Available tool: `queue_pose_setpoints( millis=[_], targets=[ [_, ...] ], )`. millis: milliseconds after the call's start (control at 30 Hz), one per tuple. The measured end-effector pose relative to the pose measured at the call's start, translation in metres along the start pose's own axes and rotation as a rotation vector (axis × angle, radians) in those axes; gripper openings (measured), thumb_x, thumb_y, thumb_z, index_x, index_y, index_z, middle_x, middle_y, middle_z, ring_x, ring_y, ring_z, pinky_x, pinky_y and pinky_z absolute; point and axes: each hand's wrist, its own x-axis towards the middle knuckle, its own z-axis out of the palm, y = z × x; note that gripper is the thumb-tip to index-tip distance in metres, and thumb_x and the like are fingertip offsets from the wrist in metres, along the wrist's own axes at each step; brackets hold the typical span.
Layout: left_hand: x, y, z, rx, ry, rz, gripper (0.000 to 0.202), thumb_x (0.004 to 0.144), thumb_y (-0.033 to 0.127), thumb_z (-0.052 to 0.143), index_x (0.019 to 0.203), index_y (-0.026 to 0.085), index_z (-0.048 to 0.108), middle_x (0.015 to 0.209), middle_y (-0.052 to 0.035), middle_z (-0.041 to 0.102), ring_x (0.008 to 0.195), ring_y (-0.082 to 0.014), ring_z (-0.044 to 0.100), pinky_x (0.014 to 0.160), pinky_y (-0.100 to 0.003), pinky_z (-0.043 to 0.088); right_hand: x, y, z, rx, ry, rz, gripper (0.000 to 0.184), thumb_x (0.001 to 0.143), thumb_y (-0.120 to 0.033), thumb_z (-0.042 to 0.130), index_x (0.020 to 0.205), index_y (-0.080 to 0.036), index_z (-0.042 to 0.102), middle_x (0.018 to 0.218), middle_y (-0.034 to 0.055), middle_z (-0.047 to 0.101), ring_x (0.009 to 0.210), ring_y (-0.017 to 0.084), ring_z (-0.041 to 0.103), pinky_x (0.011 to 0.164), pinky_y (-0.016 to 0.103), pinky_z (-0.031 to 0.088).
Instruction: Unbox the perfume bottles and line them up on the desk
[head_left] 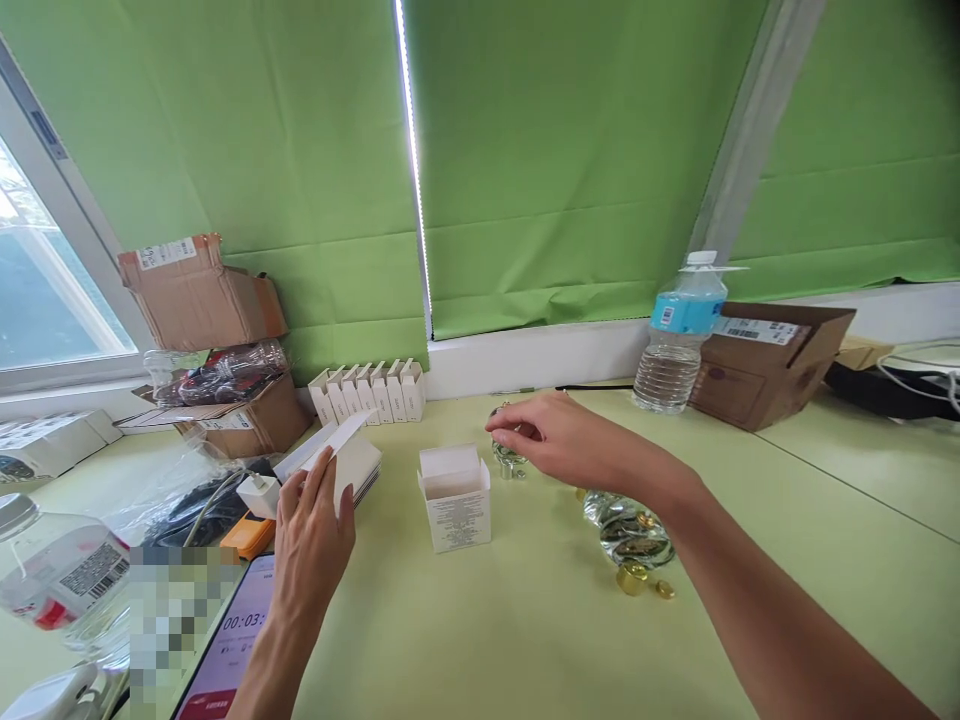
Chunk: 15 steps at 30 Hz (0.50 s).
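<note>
My left hand [315, 510] rests with fingers stretched over a stack of flat white cartons [364, 465], its fingertips touching a raised white flap, thumb held apart. My right hand [536, 430] is closed in a loose pinch above a small silvery packet [510, 455] and tiny metal pieces. What lies between those fingertips, if anything, is hidden. Between my hands stands an upright white box [459, 522] with its top flaps open and printed text on the front. Shiny silver packets [634, 535] lie under my right forearm, beside a small gold cylinder [631, 578] and a gold disc [664, 589].
Several white boxes [375, 393] stand in a row at the back. A water bottle [675, 340] and a brown carton [769, 365] are back right. On the left are a phone [232, 640], an orange object [247, 537], another bottle [64, 575] and stacked cartons [202, 300].
</note>
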Motion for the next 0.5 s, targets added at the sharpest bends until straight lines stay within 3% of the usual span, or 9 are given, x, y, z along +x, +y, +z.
queue_pose_setpoints(
  millis=[200,333,433,500],
  targets=[
    [0.012,0.017,-0.023,-0.127,0.261,-0.069,0.054,0.084,0.021,0.058,0.137,0.019,0.045,0.138,-0.0098,0.051,0.122,-0.0287,0.045,0.107,-0.047,0.033,0.001,-0.011,0.008,0.045,0.042,-0.078,0.027,0.089,-0.035,0.048,0.087,-0.020,0.070,0.074,0.0031,0.066,0.064,0.016,0.055,0.059,0.028,0.038],
    [0.015,0.032,-0.040,-0.253,0.445,-0.112,0.054,0.081,0.015,0.061,0.134,0.015,0.049,0.135,-0.0150,0.052,0.125,-0.0284,0.047,0.109,-0.047,0.033,0.002,-0.024,0.021,0.194,0.028,-0.082,0.032,0.090,-0.039,0.049,0.111,-0.021,0.066,0.099,0.0077,0.069,0.082,0.019,0.062,0.070,0.030,0.046],
    [0.011,0.043,-0.045,-0.324,0.459,-0.085,0.058,0.081,0.014,0.061,0.136,0.015,0.046,0.134,-0.0160,0.053,0.128,-0.0290,0.045,0.108,-0.047,0.035,0.003,-0.034,0.033,0.338,-0.029,-0.071,0.053,0.086,-0.046,0.056,0.134,-0.025,0.048,0.117,0.0097,0.064,0.086,0.020,0.064,0.071,0.031,0.050],
    [0.006,0.052,-0.045,-0.353,0.420,-0.034,0.061,0.080,0.014,0.060,0.139,0.017,0.043,0.135,-0.0150,0.052,0.130,-0.0293,0.043,0.109,-0.047,0.034,0.003,-0.039,0.041,0.466,-0.074,-0.085,0.064,0.080,-0.048,0.064,0.136,-0.027,0.043,0.124,0.0098,0.060,0.084,0.019,0.064,0.068,0.031,0.053]
  ],
)
